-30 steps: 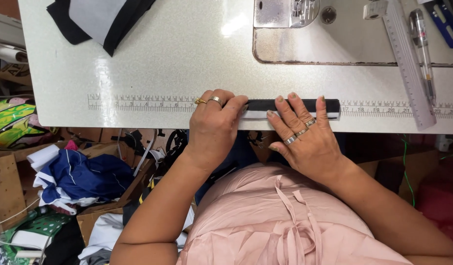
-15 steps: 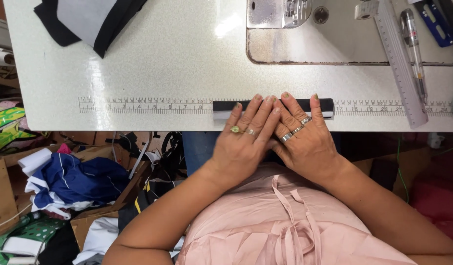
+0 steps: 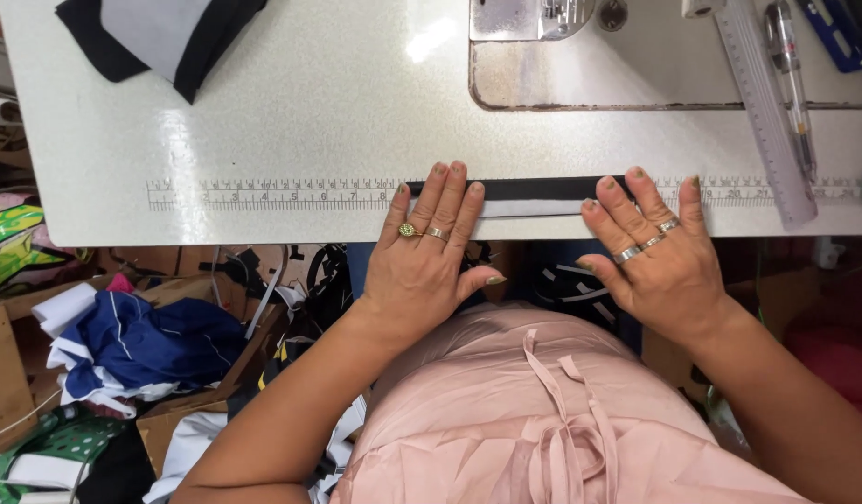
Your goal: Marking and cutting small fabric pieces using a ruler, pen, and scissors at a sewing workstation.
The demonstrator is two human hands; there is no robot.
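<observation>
A narrow black and grey fabric strip lies flat along the ruler markings at the front edge of the white table. My left hand presses its fingertips on the strip's left end, fingers together. My right hand presses down on the strip's right end, fingers spread. Both hands wear rings. Neither hand grips anything.
A sewing machine base sits at the back right. A clear ruler and a pen lie at the far right. A black and grey fabric piece rests at the back left. Piles of cloth lie below the table.
My hands sat side by side on the strip's right half; now they have spread apart, the left staying near the left end, the right sliding to the right end.
</observation>
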